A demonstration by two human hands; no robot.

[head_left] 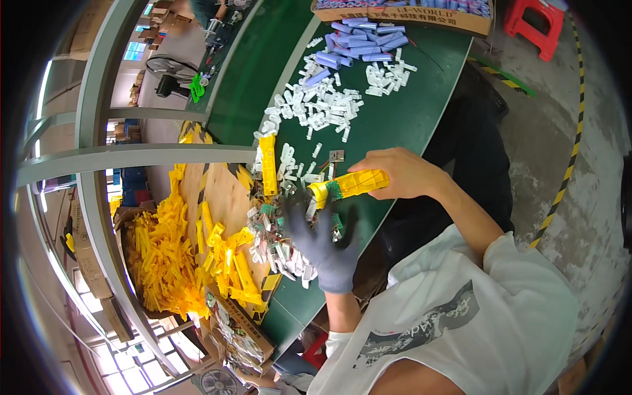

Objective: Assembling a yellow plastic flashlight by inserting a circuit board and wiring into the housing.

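My right hand [409,174], bare, is closed on one end of a long yellow plastic shell [362,182] held above the green table. A small green circuit board [334,191] shows at the shell's other end. My left hand [321,240], in a dark grey glove, has its fingers spread beside that end; whether a fingertip touches it I cannot tell. Below the glove lies a heap of small circuit boards with wires and white pieces [289,253], partly hidden by the hand. Another yellow shell [268,164] lies at the heap's far side.
White plastic pieces [322,105] and purple cylindrical cells [359,45] spread across the table [401,112] toward a cardboard box of cells [401,18]. Yellow shells [230,263] and a full box of yellow parts [161,253] lie left. A grey metal frame bar [151,163] crosses there.
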